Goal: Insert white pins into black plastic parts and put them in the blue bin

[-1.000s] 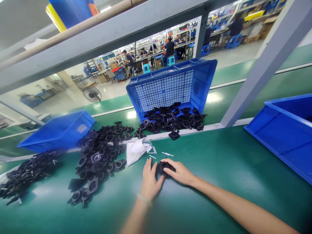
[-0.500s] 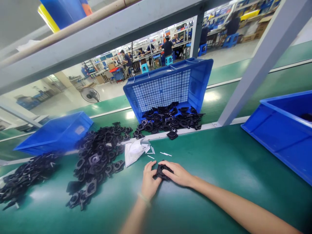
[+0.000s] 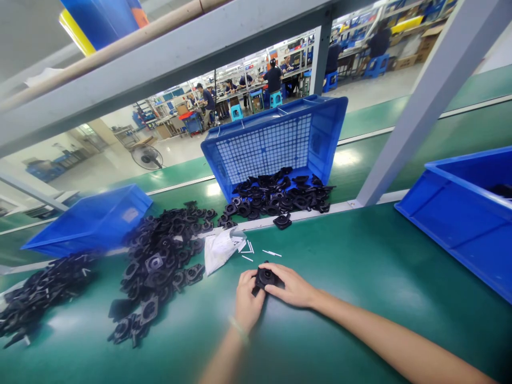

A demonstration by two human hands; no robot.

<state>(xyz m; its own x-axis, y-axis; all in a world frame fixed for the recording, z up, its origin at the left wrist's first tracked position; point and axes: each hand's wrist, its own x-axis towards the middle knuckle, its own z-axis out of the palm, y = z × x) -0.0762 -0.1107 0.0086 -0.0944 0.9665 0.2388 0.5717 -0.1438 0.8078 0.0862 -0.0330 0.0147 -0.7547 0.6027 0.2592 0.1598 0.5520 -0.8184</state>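
Between my two hands, low over the green work surface, is a black plastic part with a round raised centre. My left hand grips its left side, thumb at the near edge. On the right and far side, the fingers and thumb of my right hand close around it. Just beyond lies an open white plastic bag, with several thin white sticks spilling from its mouth. A single black part rests at the metal strip.
A tipped blue crate spills black parts. Heaps of similar pieces and long dark parts lie left, near another blue bin. A blue bin and a slanted grey post stand right. People work in the background.
My right thumb has moved off the top of the black part to its near edge, uncovering its round centre. My left fingers have drawn in closer against the part.
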